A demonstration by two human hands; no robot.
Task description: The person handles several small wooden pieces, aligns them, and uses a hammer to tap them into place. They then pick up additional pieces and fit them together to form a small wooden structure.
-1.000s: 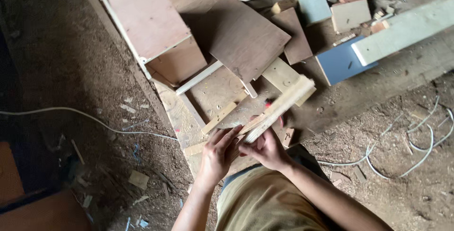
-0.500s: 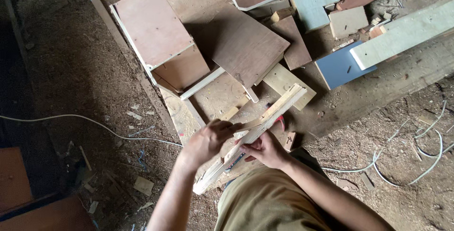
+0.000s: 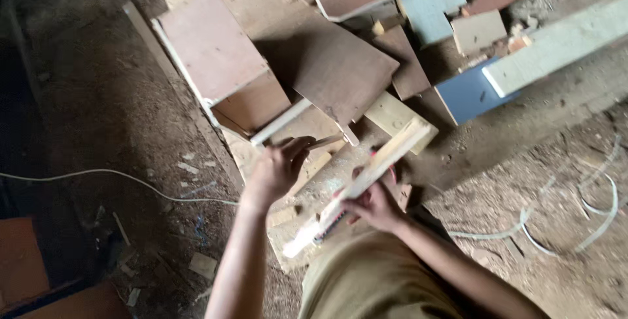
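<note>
Right now the right hand [image 3: 374,202] is closed around a long pale wooden strip [image 3: 366,182], gripping it near the middle of its length. The strip's long axis runs on a diagonal — one end reaches up and away from the hand toward a pale wood block [image 3: 396,116], the other end slants down toward the person's body and catches bright light. Something red shows just beside the fingers against the strip; what it is cannot be made out.

Up and to the side of that grip, the left hand [image 3: 278,168] hovers with fingers loosely curled, and a short thin sliver of wood [image 3: 325,141] sticks out past its fingertips toward the strip. Whether the fingers actually pinch that sliver or only touch it is too blurred to tell. The left hand stands near the strip's middle but apart from it, so the right hand alone carries the strip.

Beyond the left hand lie a brown plywood box [image 3: 219,64] with a white edge and a large dark brown board [image 3: 333,67] laid flat — both farther from the body than either hand. Out past the strip's far end rest a blue panel [image 3: 468,93] and a long pale green plank [image 3: 559,44]. A white cable [image 3: 118,176] trails over the dusty floor on the left hand's outer side, and curled white strips [image 3: 589,214] lie in the sawdust on the right hand's outer side.
</note>
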